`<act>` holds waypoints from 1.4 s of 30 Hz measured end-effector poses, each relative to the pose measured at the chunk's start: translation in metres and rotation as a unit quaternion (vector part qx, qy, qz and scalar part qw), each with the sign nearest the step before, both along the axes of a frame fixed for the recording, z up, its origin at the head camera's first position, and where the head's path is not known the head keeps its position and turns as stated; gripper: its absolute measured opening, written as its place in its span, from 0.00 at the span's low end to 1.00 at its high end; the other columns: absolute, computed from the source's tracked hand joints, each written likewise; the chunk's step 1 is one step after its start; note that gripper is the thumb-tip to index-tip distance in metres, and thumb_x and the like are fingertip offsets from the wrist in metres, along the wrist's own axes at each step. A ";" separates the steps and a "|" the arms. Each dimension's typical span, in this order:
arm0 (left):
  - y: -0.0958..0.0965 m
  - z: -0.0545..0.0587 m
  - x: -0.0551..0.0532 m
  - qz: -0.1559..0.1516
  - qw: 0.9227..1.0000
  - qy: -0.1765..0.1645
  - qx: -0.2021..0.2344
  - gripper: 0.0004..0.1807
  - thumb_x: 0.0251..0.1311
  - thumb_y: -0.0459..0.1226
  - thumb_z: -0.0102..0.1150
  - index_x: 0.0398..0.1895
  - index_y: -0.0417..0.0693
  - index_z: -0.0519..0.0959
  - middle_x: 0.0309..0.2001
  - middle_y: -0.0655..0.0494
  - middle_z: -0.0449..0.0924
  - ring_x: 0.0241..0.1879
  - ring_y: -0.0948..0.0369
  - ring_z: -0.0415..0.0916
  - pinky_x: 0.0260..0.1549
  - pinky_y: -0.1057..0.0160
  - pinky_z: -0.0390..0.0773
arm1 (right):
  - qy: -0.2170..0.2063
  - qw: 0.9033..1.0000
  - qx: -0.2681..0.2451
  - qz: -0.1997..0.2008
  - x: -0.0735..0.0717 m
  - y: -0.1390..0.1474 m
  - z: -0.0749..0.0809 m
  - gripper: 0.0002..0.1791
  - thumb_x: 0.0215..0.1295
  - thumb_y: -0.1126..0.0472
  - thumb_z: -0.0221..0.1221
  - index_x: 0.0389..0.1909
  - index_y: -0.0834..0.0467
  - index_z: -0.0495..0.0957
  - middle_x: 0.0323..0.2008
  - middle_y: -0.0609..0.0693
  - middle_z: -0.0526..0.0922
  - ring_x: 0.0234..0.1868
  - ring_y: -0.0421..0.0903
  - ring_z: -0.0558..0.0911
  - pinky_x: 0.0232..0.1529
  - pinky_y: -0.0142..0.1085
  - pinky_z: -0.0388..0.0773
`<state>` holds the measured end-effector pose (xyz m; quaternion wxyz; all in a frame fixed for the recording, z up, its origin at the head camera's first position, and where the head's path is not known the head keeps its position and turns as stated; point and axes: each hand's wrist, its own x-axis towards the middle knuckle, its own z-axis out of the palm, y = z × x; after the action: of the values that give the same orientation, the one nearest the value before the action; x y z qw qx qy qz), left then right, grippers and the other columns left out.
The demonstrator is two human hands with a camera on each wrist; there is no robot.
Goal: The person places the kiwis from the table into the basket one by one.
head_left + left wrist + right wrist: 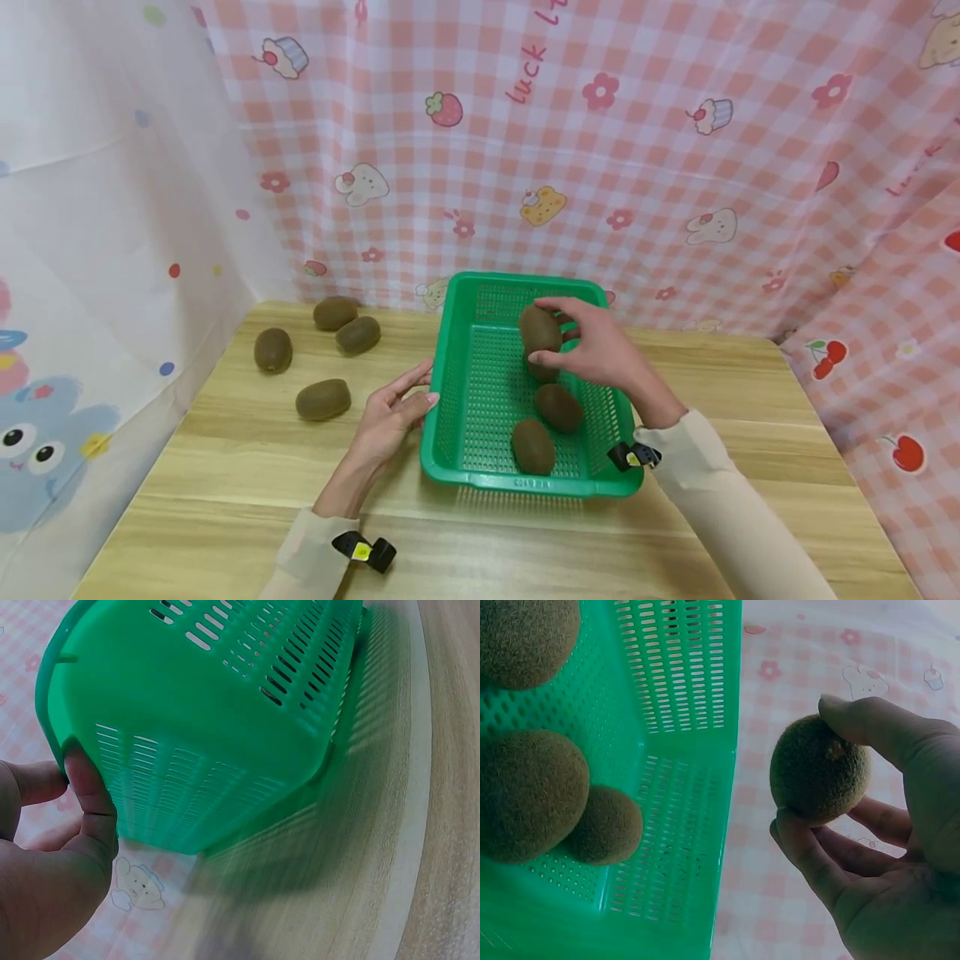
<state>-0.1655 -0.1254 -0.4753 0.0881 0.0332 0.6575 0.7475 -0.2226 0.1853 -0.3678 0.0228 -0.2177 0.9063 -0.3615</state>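
Four fuzzy brown oval kiwis (323,400) lie loose on the pale wood-grain desk (217,475); the left hand (386,423) pinches the rim of a green perforated plastic basket (480,479); three similar kiwis (533,447) sit inside, and above them the right hand's (602,343) fingers pinch another brown kiwi (539,330): loading, seemingly, so lower and release!

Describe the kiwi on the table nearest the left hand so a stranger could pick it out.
On the wooden table, find the green basket, then look left past the left hand. The kiwi there is brown and oblong, lying on its side. Unlike the three other kiwis outside the basket, it lies closest to that hand and lowest in the head view.
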 end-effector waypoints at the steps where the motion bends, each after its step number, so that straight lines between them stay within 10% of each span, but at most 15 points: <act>1: 0.000 0.000 0.000 0.000 1.000 0.000 0.002 0.31 0.69 0.32 0.61 0.75 0.51 0.69 0.63 0.47 0.72 0.32 0.72 0.75 0.33 0.71 0.76 | -0.003 1.000 0.002 0.004 0.000 0.000 -0.001 0.40 0.59 0.54 0.75 0.72 0.54 0.71 0.66 0.54 0.76 0.53 0.54 0.85 0.54 0.47 0.85; 32: 0.002 0.000 0.000 0.006 1.000 -0.004 0.020 0.32 0.69 0.29 0.60 0.75 0.48 0.69 0.62 0.45 0.72 0.33 0.72 0.76 0.31 0.73 0.75 | 0.015 0.999 -0.011 -0.038 0.009 0.042 -0.006 0.47 0.66 0.45 0.68 0.81 0.43 0.55 0.81 0.53 0.56 0.77 0.61 0.63 0.72 0.61 0.65; 42: 0.003 0.001 0.001 0.008 1.000 -0.006 0.020 0.31 0.69 0.29 0.61 0.75 0.49 0.69 0.62 0.45 0.72 0.33 0.72 0.76 0.31 0.73 0.75 | 0.013 0.996 -0.053 -0.068 0.013 0.061 -0.008 0.46 0.67 0.49 0.68 0.81 0.45 0.55 0.76 0.58 0.65 0.76 0.61 0.64 0.73 0.61 0.64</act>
<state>-0.1650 -0.1227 -0.4747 0.0856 0.0254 0.6423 0.7613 -0.2095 0.2467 -0.3759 -0.0255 -0.1609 0.8987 -0.4073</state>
